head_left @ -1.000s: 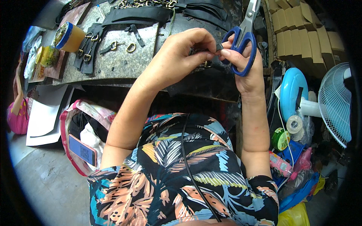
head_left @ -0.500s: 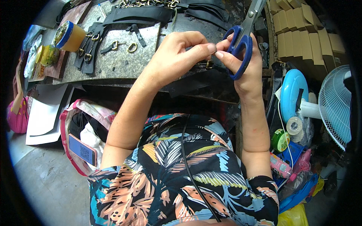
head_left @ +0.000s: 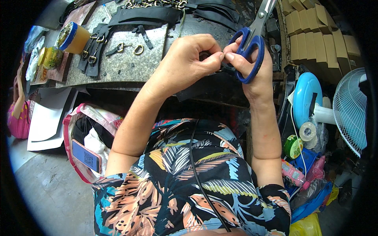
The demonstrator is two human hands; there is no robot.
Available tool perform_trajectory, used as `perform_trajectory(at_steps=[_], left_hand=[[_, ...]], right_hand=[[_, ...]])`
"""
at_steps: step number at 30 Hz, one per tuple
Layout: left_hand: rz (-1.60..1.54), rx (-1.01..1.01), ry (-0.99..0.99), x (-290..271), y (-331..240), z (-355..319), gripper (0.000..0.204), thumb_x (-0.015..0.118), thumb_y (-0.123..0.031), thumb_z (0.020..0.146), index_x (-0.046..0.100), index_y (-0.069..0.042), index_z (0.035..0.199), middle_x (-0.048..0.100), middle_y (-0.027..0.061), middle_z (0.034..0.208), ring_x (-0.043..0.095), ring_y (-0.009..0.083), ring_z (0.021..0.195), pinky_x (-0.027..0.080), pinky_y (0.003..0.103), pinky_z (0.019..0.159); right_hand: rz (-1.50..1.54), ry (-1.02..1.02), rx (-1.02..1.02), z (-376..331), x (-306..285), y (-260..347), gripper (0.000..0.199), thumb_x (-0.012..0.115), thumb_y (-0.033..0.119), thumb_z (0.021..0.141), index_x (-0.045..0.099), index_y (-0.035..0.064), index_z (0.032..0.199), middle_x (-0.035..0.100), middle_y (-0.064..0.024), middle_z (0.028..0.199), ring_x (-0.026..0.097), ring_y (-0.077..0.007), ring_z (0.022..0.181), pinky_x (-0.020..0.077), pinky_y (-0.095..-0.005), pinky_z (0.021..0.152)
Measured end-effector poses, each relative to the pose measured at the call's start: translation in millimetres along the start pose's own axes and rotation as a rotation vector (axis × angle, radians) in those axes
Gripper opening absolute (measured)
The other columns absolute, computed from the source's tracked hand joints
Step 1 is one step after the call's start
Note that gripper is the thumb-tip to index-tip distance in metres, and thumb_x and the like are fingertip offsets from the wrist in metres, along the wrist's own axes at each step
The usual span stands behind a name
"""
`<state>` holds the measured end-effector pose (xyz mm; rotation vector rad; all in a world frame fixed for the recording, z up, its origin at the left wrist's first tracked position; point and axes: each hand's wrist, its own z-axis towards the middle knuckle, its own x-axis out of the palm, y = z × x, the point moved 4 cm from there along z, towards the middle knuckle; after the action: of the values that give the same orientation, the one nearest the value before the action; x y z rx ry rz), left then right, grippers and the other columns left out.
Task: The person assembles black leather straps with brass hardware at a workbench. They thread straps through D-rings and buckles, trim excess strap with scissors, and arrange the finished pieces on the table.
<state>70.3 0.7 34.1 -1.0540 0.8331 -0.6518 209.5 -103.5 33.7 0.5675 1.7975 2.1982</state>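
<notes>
My right hand (head_left: 258, 69) holds a pair of scissors (head_left: 258, 49) with blue handles, the handle loops around its fingers and the metal blades pointing up and away. Its thumb and forefinger are pinched together, meeting the fingertips of my left hand (head_left: 189, 59), which is closed too. Dark material, apparently a black strap (head_left: 226, 70), shows just under the meeting fingertips; most of it is hidden by my hands. On the worktop (head_left: 136, 67) left of my hands lie a short black strap with a brass clip (head_left: 121, 47) and a brass ring (head_left: 138, 49).
Black straps (head_left: 143, 16) and brass fittings (head_left: 157, 4) are piled at the back. Jars (head_left: 78, 38) stand at the left. Brown cardboard boxes (head_left: 311, 45) and a fan (head_left: 350, 112) are at the right. A bag holding a phone (head_left: 86, 156) sits at the lower left.
My left hand has turned slightly, its fingers curling to leave a gap above the thumb. The brass fitting under my fingertips is no longer visible. The scissors stay nearly in place.
</notes>
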Motion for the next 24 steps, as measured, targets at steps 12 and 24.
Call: perform_trajectory(at_steps=[12,24], left_hand=[[-0.132,-0.007,-0.348,-21,5,2,0.012,0.068,-0.01,0.095,0.072,0.001,0.092,0.069,-0.0003,0.081,0.057,0.0044,0.073,0.046,0.022,0.065],[-0.063,-0.012,-0.324,-17,-6,0,0.012,0.069,-0.009,0.096,0.076,0.0,0.097,0.072,-0.0002,0.085,0.057,0.0017,0.074,0.044,0.017,0.065]], right_hand=[[-0.546,0.288,0.37,-70,-39,9,0.037,0.084,0.015,0.078,0.058,-0.0001,0.098,0.06,-0.0027,0.072,0.054,-0.0052,0.067,0.0444,-0.0224,0.064],[-0.554,0.235,0.308,-77,-34,13,0.039,0.089,0.016,0.077,0.058,-0.0007,0.095,0.06,-0.0021,0.069,0.054,-0.0048,0.063,0.0438,-0.023,0.06]])
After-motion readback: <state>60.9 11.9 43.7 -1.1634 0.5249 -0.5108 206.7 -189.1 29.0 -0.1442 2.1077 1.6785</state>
